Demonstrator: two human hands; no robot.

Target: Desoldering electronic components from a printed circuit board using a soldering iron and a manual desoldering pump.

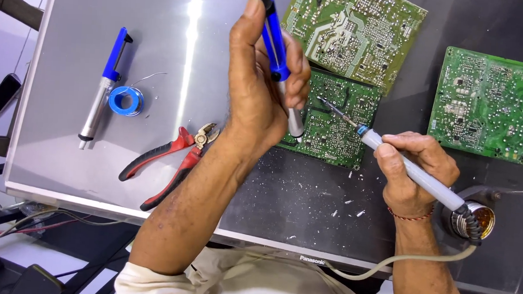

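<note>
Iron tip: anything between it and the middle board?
Nothing visible. The iron in the right hand points its tip at the middle board; the pump in the left hand stands just left, clear of it.

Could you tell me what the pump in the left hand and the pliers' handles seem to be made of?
Pump: upper part looks like glossy blue plastic, lower barrel like silvery metal with a sheen. Pliers: handles look like red rubber or plastic sleeves with black trim and a dull finish; the jaws look like bare grey metal.
</note>
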